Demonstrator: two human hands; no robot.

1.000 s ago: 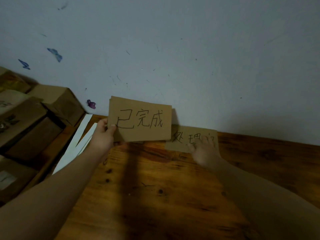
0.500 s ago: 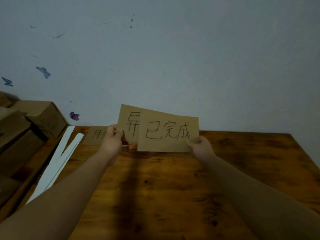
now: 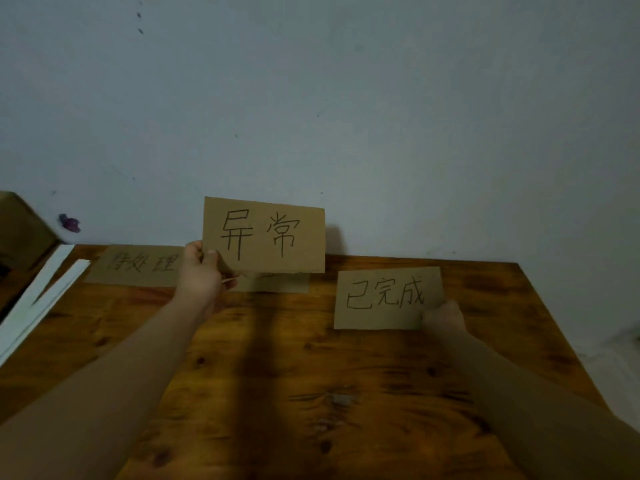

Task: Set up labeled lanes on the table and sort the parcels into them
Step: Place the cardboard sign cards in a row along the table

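Note:
My left hand (image 3: pixel 201 271) pinches the lower left corner of a brown cardboard label reading 异常 (image 3: pixel 265 234), held upright above the back of the wooden table (image 3: pixel 277 375). My right hand (image 3: pixel 443 318) holds the lower right corner of a second label reading 已完成 (image 3: pixel 386 297), low over the table's back right part. A third label, 待处理 (image 3: pixel 138 266), lies flat at the back left. Another cardboard label (image 3: pixel 277 283) lies flat, mostly hidden under the raised one.
White strips (image 3: pixel 41 299) lie along the table's left edge. A cardboard parcel (image 3: pixel 20 230) stands beyond them at far left. The pale wall (image 3: pixel 346 116) rises straight behind the table. The table's right edge (image 3: pixel 554 327) drops to a light floor.
My right hand has pulled the 已完成 label off the stack and carried it right and down. The 异常 label in my left hand now shows in full. The view has shifted right.

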